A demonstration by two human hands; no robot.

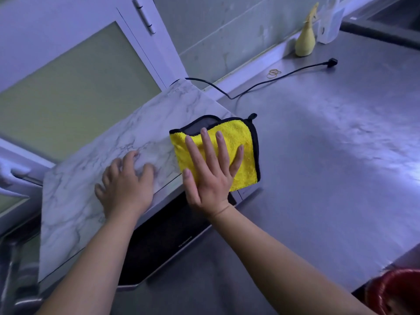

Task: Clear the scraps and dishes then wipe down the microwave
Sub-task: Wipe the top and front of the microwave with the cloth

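Observation:
The microwave (86, 192) stands at the left of the counter, its top covered in white marble pattern, its dark door facing down-right. A folded yellow cloth with black edging (236, 137) lies on the right end of that top. My right hand (211, 173) presses flat on the cloth with straight, spread fingers. On the marble top just left of the cloth rests my left hand (127, 185), fingers bent and holding nothing.
A grey counter (329, 155) stretches right of the microwave. The black power cord (268, 81) lies unplugged across it toward the wall. A yellow spray bottle (305, 39) and rubber bands (273, 73) sit at the back. A red bin (397, 292) shows at lower right.

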